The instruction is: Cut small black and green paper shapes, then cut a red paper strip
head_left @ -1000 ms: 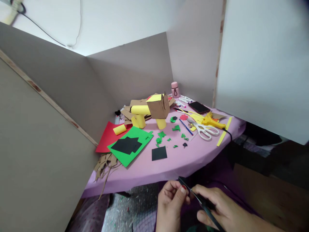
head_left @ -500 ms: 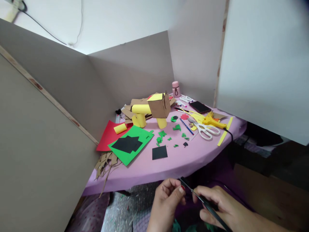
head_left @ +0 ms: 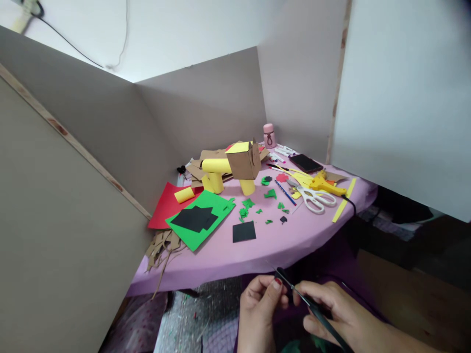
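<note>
In front of the table edge my left hand [head_left: 262, 306] pinches a small piece of black paper [head_left: 280, 274] between thumb and fingers. My right hand [head_left: 333, 311] is wrapped round a pair of black-handled scissors [head_left: 311, 303], whose blades point up and left and lie at the black paper. How far the blades are apart I cannot tell. On the table beyond my hands lies a black paper rectangle [head_left: 244, 232]. Green paper scraps [head_left: 248, 203] are scattered behind it. A figure of yellow paper rolls with a cardboard box head [head_left: 241, 164] stands farther back.
To the left are a green sheet [head_left: 193, 241] with black paper on it, a red sheet [head_left: 158, 211] and cardboard strips [head_left: 162, 247]. White-handled scissors [head_left: 316, 200], a yellow glue gun [head_left: 326, 184] and a phone [head_left: 305, 163] lie right. Grey panels [head_left: 206, 98] enclose the table [head_left: 206, 267].
My left hand has shifted slightly right and turned a little, and its thumb now presses more upright on the black paper. The scissors have barely moved; the things on the table are unchanged.
</note>
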Demonstrator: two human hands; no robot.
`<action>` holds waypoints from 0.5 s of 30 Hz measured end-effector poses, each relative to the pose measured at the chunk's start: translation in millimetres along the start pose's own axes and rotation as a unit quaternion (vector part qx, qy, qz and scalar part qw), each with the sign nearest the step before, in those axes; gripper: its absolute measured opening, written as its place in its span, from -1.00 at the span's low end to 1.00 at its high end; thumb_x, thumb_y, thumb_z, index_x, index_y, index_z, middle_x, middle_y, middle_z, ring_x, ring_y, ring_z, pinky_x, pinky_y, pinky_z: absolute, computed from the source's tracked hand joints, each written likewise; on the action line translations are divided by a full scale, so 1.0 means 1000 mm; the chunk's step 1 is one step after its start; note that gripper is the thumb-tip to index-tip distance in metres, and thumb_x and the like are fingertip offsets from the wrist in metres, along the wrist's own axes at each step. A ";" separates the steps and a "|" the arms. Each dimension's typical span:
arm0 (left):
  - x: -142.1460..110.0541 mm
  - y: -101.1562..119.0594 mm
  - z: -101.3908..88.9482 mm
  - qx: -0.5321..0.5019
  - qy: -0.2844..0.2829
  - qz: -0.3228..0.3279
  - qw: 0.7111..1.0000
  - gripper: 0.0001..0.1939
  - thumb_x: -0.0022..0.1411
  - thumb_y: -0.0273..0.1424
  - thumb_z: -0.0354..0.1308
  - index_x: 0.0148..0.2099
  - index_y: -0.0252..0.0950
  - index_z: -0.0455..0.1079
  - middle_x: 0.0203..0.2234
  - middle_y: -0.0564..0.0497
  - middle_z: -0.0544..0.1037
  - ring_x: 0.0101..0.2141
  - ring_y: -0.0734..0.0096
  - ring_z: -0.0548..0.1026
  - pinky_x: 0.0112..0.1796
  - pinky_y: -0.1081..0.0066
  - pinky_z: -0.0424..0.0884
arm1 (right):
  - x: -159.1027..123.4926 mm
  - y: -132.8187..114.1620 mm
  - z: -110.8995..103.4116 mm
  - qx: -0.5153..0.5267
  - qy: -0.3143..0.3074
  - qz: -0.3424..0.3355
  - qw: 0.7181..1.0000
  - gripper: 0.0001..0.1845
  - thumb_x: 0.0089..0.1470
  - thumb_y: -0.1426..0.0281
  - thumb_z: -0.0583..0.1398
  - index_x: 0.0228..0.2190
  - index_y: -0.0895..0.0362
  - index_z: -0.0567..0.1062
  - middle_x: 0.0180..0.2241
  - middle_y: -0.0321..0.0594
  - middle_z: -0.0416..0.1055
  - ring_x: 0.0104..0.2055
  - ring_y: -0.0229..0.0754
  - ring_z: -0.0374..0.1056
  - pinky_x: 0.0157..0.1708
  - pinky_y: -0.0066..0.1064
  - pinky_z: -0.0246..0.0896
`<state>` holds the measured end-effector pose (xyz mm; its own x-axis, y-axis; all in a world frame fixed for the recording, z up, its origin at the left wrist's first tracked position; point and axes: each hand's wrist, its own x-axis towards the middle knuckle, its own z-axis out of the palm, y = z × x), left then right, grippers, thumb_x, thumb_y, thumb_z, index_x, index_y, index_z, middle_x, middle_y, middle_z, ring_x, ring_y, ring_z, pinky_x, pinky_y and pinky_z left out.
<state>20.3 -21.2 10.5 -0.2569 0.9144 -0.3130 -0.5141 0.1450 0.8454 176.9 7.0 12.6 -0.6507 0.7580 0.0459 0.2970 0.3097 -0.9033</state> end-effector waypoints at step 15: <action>0.000 0.000 -0.006 0.073 -0.037 0.014 0.997 -0.72 -0.17 -0.27 0.41 -0.56 -0.34 0.42 -0.71 0.10 0.41 -0.63 0.59 0.24 -0.57 0.57 0.13 | 0.001 0.000 0.002 0.031 -0.037 0.017 0.999 -0.82 0.05 0.26 0.16 -0.36 0.12 0.44 -0.61 -0.42 0.13 -0.54 -0.31 0.05 -0.56 -0.59 0.05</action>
<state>15.1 -23.9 8.2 -0.2063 0.9433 -0.2599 -0.3815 0.1671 0.9092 175.0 6.1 11.7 -0.6909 0.7228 -0.0146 0.2775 0.2465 -0.9286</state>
